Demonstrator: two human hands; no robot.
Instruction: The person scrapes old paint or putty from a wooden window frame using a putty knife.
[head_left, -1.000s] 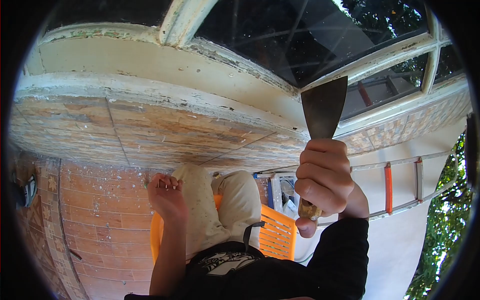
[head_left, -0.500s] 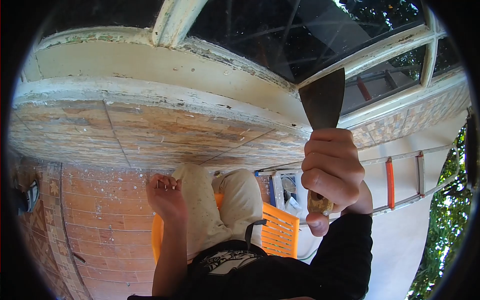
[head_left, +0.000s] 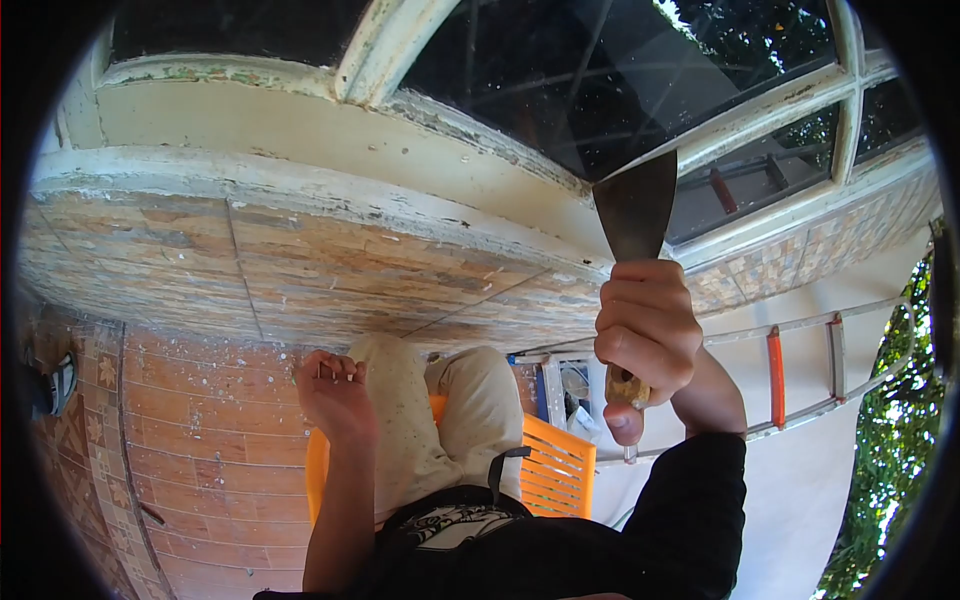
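Observation:
My right hand (head_left: 650, 330) is wrapped around the worn wooden handle of a putty knife (head_left: 637, 207). The wide dark blade points up, its edge at the weathered white window frame (head_left: 520, 148); whether it touches cannot be told. Old paint is chipped along the frame and along the sill (head_left: 330, 195) below it. My left hand (head_left: 335, 390) rests palm up beside my knee, fingers curled, with no tool visible in it.
I sit on an orange plastic chair (head_left: 560, 470), facing a stone-patterned wall (head_left: 350, 270). Paint flakes dot the tiled floor (head_left: 215, 420). A ladder (head_left: 777, 375) lies at right, near a container of items (head_left: 575, 385). Someone's sandalled foot (head_left: 62, 383) shows at far left.
My right hand and the putty knife have shifted slightly left, and the hand sits a little higher. The view has tilted a bit. My left hand has hardly moved.

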